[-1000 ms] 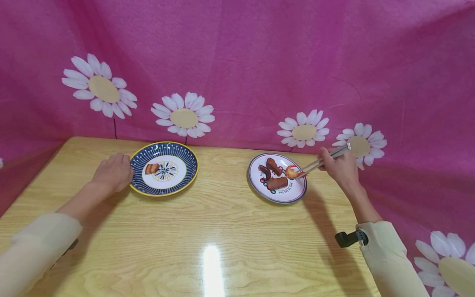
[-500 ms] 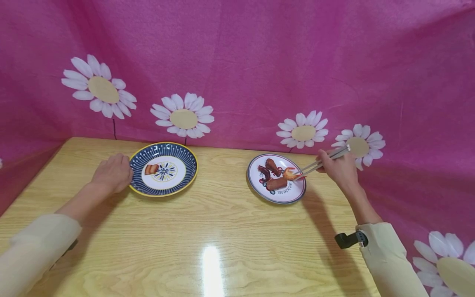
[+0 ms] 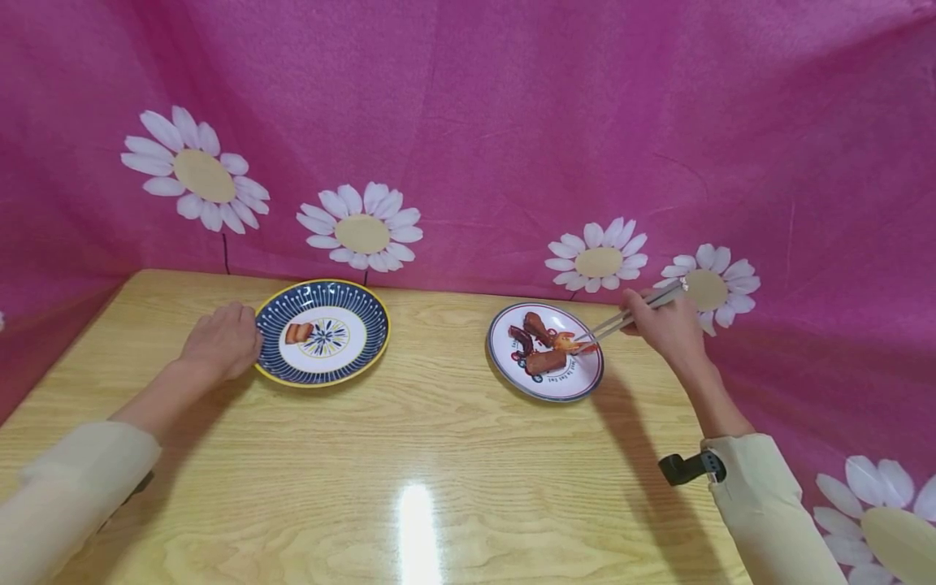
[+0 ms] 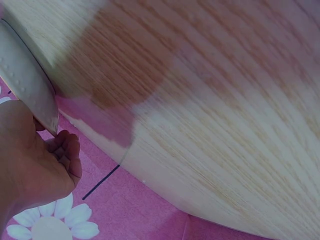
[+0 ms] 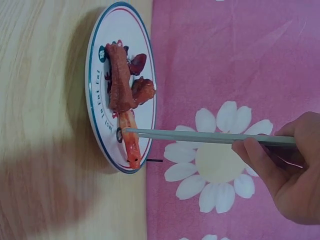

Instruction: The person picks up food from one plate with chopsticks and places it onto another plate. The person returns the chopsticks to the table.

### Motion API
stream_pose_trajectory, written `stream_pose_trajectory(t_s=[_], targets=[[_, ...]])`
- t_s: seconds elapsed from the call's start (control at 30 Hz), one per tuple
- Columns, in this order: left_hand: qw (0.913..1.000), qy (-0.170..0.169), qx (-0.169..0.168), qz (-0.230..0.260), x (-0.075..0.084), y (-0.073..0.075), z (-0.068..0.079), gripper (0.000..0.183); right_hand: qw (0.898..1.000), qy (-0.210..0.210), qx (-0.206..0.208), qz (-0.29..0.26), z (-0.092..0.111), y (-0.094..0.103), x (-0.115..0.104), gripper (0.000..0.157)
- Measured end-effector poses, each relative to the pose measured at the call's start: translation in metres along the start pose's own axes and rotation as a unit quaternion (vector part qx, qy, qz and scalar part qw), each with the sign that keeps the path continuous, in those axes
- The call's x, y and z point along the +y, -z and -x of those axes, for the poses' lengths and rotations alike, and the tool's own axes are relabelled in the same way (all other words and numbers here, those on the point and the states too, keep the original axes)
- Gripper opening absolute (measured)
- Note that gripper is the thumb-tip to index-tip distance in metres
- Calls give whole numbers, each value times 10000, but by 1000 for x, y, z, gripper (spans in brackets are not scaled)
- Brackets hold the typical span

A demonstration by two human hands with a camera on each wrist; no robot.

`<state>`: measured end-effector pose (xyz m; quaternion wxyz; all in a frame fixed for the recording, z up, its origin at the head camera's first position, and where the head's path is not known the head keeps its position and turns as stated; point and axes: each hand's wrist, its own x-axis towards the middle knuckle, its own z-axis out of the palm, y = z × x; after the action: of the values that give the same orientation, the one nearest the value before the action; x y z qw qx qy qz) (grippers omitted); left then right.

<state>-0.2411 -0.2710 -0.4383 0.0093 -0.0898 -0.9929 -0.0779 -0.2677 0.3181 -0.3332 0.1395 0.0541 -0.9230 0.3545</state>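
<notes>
My left hand pinches the near-left rim of a blue-patterned plate with a yellow edge. A small striped piece of pork lies on that plate. Held in my right hand is a pair of metal chopsticks, their tips at an orange-red shrimp. The shrimp lies over the smaller white plate, beside a long brown piece of meat. A drumstick-like piece and a dark curved piece share this plate.
Both plates stand on a wood-grain table, near its back edge. Behind it hangs a pink cloth printed with white daisies. A black band with a camera sits on the right wrist.
The shrimp has shifted slightly left, up to the long brown piece, with the chopsticks following it. My left hand and the blue-patterned plate have stayed in place.
</notes>
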Motion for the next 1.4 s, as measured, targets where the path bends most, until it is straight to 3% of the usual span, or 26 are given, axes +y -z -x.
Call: stream_pose_trajectory(t_s=[0.4, 0.67, 1.03, 1.4], targets=[[10000, 0, 26, 10, 1, 2, 0, 31, 9988, -96, -168, -452, -2, -7, -24, 39], [10000, 2, 35, 17, 1, 2, 1, 32, 9886, -16, -240, -1487, -7, -24, -50, 35], [10000, 3, 69, 15, 0, 1, 0, 32, 9834, 417, -594, -1662, -14, -47, -88, 31], [10000, -4, 38, 13, 1, 0, 0, 31, 9760, 457, -868, -1944, -15, -76, -117, 27]])
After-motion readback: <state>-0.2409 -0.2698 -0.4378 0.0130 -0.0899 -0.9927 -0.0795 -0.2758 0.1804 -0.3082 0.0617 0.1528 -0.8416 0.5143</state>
